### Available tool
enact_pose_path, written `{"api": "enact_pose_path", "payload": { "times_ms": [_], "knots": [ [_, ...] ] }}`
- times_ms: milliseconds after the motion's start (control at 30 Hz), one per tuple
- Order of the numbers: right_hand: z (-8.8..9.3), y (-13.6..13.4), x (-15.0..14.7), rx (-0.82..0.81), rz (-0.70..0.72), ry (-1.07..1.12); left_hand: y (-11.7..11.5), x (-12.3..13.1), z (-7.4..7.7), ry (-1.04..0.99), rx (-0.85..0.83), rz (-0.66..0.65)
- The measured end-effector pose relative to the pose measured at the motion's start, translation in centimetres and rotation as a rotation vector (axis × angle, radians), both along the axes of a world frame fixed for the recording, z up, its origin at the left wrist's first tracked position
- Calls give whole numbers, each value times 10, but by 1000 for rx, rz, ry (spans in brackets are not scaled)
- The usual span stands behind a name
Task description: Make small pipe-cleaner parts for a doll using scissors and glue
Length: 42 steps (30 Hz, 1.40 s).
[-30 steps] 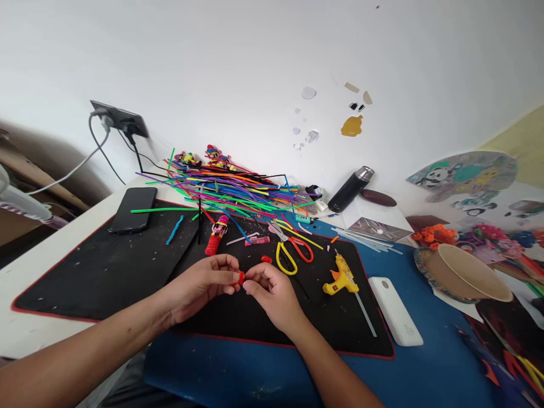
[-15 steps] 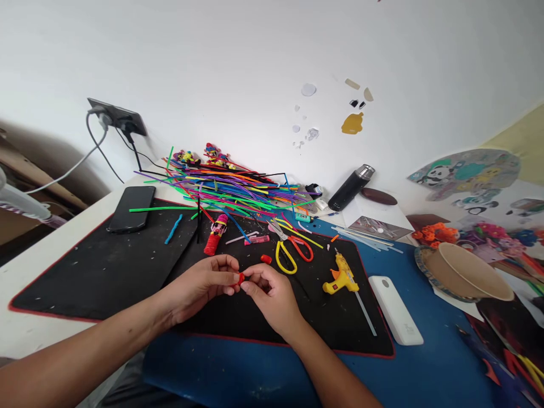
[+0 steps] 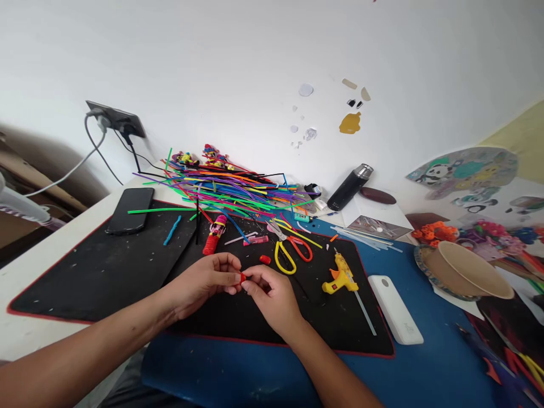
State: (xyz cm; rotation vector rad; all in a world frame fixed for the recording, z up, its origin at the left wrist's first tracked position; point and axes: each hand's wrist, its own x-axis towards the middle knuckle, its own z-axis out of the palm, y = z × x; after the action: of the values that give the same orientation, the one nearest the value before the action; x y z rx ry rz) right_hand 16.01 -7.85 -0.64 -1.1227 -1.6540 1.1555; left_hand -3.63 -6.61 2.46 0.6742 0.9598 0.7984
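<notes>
Between the fingertips of both hands is a small red piece (image 3: 242, 277), mostly covered, its kind too small to make out; it looks like coiled pipe cleaner. My left hand (image 3: 215, 280) pinches it from the left, fingers curled. From the right, my right hand (image 3: 270, 292) grips it between thumb and forefinger. Just beyond the hands lies another small red coil (image 3: 264, 259) on the black mat (image 3: 127, 266). Scissors (image 3: 293, 249) with yellow and red handles rest close by, blades partly spread. A red figure with a pink top (image 3: 215, 233) lies behind my left hand.
A yellow glue gun (image 3: 341, 276) with a glue stick lies right of my hands, beside a white power bank (image 3: 396, 309). Many coloured pipe cleaners (image 3: 238, 187) are heaped along the wall. A phone (image 3: 131, 211) lies left; a black flask (image 3: 351, 187) and a bowl (image 3: 471, 272) are farther right.
The view has shifted very slightly. Both hands keep their pinch on the small red piece, which sits a touch farther right and looks slightly turned.
</notes>
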Motion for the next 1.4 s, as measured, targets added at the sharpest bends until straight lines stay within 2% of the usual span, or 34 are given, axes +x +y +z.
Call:
{"api": "enact_pose_path", "payload": {
  "times_ms": [400, 667, 867, 1067, 1200, 1400],
  "knots": [
    [7, 11, 4, -32, -16, 70, 9, 9, -1, 78, 90, 83],
    [-1, 11, 3, -87, -23, 96, 12, 13, 12, 245, 305, 34],
    [6, 9, 4, -109, 4, 92, 13, 10, 14, 274, 312, -33],
    [5, 9, 4, -109, 30, 77, 13, 7, 13, 352, 341, -105],
    [4, 10, 3, -118, 17, 76, 11, 10, 13, 393, 357, -75],
    [4, 9, 5, -141, 18, 116, 4, 13, 7, 339, 339, 25]
  ]
}}
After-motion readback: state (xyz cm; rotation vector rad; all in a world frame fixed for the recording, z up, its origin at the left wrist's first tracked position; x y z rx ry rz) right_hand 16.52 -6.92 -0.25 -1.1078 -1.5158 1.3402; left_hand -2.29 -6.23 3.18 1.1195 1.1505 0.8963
